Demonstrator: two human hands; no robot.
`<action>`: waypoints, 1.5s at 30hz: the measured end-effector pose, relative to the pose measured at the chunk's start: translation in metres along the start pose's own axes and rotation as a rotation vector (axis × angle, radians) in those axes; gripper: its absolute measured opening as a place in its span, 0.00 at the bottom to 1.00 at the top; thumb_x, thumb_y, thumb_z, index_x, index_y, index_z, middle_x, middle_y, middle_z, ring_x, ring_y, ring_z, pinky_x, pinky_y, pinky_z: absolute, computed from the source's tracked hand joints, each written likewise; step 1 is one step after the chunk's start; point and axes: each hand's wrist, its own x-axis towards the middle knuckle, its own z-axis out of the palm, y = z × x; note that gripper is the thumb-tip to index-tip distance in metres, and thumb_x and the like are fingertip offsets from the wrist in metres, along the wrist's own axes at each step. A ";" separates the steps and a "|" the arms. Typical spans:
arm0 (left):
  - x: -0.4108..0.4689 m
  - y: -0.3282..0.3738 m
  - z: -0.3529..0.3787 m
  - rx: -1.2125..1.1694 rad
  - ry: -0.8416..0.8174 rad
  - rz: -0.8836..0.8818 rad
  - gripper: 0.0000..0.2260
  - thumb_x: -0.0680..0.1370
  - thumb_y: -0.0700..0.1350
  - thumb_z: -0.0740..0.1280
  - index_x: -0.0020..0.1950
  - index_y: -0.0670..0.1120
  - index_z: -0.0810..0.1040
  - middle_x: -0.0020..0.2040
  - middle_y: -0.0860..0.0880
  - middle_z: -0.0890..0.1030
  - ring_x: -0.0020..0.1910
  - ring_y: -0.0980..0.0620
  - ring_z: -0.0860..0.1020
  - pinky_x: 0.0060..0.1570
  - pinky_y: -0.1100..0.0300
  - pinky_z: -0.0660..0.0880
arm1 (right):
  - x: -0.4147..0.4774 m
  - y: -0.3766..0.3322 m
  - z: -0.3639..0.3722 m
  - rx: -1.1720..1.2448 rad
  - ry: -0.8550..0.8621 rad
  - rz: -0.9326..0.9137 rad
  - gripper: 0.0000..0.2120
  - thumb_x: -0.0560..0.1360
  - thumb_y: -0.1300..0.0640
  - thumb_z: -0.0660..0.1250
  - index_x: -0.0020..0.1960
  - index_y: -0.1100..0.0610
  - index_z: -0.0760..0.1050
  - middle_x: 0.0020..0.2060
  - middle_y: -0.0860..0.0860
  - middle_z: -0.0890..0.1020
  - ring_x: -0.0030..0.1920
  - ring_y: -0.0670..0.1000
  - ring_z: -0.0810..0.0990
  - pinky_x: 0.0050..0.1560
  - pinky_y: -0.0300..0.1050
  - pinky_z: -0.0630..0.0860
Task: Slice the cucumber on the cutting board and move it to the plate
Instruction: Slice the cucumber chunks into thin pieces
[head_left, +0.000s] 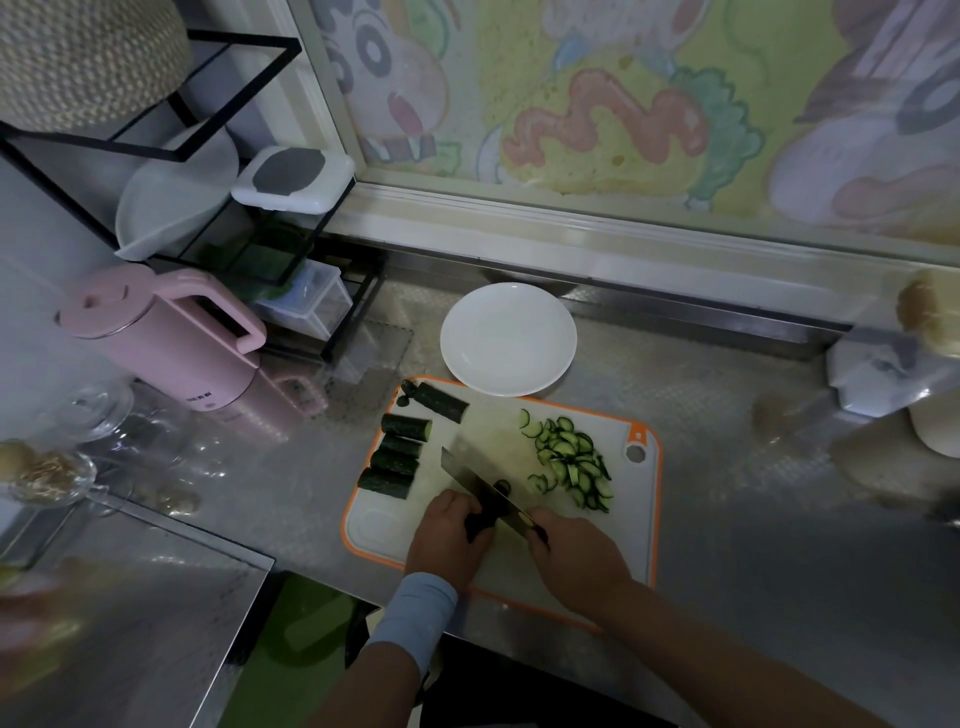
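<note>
Cucumber piece (478, 525) under left fingers (460, 508)

no wording could be read anywhere in the view. the pink kettle (171, 348) bore a short line of dark print low on its side, just above the base, but it was too small and blurred to make out. the cartoon mural (623, 104) on the wall behind the counter showed only drawn figures and coloured shapes, none of which read as letters or numbers.
</note>
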 end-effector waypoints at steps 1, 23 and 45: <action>0.000 0.000 0.000 0.007 -0.003 0.002 0.11 0.72 0.48 0.71 0.51 0.45 0.78 0.48 0.49 0.75 0.49 0.51 0.72 0.43 0.67 0.64 | 0.002 0.002 -0.003 -0.009 -0.010 -0.012 0.10 0.80 0.50 0.56 0.57 0.48 0.74 0.40 0.50 0.80 0.38 0.52 0.77 0.34 0.44 0.69; -0.001 -0.008 0.004 0.003 0.091 0.176 0.03 0.69 0.44 0.71 0.40 0.46 0.82 0.40 0.49 0.78 0.42 0.56 0.70 0.39 0.67 0.68 | 0.001 0.004 0.001 -0.114 0.117 -0.084 0.15 0.82 0.48 0.52 0.65 0.46 0.71 0.45 0.50 0.81 0.44 0.53 0.79 0.37 0.43 0.65; -0.007 -0.004 0.006 0.094 0.097 0.156 0.09 0.64 0.40 0.78 0.43 0.48 0.85 0.42 0.47 0.82 0.39 0.46 0.81 0.34 0.61 0.76 | -0.021 -0.004 0.012 -0.325 0.190 -0.165 0.15 0.67 0.52 0.69 0.54 0.44 0.80 0.25 0.45 0.75 0.22 0.46 0.74 0.20 0.37 0.64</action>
